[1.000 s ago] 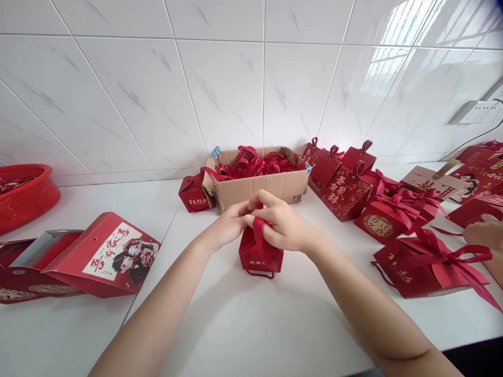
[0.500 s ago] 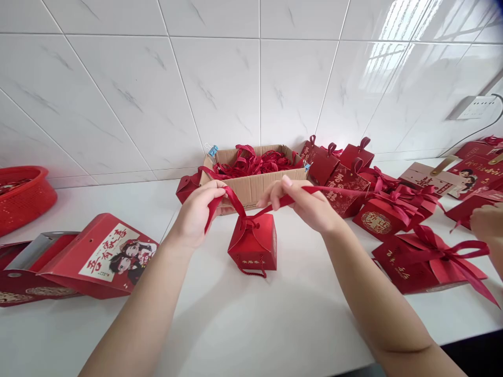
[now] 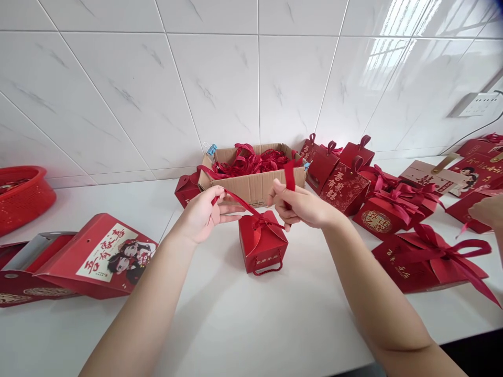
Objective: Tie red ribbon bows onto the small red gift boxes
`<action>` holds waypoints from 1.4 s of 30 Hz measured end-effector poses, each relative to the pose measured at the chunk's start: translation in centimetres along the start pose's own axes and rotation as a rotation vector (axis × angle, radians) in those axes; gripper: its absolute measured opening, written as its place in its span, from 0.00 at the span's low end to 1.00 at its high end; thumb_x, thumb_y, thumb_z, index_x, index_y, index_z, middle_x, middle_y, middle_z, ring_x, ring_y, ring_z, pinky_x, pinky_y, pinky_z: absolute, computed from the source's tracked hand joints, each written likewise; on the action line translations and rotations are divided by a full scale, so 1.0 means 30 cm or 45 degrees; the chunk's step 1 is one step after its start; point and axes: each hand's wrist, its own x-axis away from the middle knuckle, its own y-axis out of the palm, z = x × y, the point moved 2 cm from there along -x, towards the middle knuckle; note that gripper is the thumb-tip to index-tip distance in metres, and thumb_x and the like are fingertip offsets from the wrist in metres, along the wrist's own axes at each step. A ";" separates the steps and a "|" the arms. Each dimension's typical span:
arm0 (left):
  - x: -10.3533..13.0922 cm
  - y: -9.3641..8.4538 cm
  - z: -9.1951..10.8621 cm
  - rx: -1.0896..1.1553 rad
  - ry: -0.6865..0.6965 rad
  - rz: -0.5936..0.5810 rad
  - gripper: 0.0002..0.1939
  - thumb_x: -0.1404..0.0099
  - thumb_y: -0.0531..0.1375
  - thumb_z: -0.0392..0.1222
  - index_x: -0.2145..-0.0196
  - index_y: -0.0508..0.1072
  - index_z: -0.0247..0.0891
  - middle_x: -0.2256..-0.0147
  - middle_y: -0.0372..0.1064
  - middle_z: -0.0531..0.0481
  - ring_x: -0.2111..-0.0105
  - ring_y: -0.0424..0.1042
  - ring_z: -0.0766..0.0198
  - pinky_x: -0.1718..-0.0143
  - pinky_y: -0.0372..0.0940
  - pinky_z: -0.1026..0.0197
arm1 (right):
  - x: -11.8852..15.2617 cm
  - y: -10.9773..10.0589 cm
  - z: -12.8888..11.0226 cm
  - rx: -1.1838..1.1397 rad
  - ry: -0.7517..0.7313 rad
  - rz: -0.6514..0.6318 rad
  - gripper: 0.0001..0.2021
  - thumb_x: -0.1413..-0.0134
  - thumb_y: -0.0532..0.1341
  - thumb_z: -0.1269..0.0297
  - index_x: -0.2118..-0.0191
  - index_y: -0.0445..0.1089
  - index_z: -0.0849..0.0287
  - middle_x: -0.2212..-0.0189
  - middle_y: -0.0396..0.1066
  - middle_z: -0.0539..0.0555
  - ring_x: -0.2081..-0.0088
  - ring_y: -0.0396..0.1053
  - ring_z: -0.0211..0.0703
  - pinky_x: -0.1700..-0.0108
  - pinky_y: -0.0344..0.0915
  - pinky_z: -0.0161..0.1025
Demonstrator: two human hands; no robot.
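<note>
A small red gift box (image 3: 262, 242) with folded top flaps and a twisted cord handle (image 3: 269, 270) stands upright on the white table. A red ribbon (image 3: 242, 202) crosses at its top. My left hand (image 3: 204, 212), left of the box, pinches one end between thumb and forefinger, its other fingers stretched out toward the box. My right hand (image 3: 301, 204), above and right of the box, is closed round the other end, and a tail of ribbon sticks up from the fist. Both ribbon lengths run taut from the box top.
Behind the box is a cardboard box (image 3: 251, 187) full of red ribbons. Several finished-looking red boxes (image 3: 377, 217) with bows crowd the right side. A pictured box (image 3: 102, 256) and a red plastic basket (image 3: 27, 201) lie left. Another person's hand (image 3: 487, 212) is at far right.
My right hand has moved slightly down and closed round its ribbon end. The gift box has shifted right and turned a little, and the ribbon crossing has tightened down onto its top.
</note>
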 end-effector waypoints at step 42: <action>-0.004 0.031 -0.024 0.197 -0.262 -0.225 0.16 0.38 0.50 0.33 0.83 0.57 0.37 0.87 0.43 0.59 0.85 0.52 0.70 0.68 0.70 0.57 | -0.011 -0.012 0.017 0.642 0.217 -0.148 0.20 0.49 0.59 0.48 0.55 0.73 0.54 0.72 0.64 0.51 0.73 0.59 0.36 0.78 0.58 0.32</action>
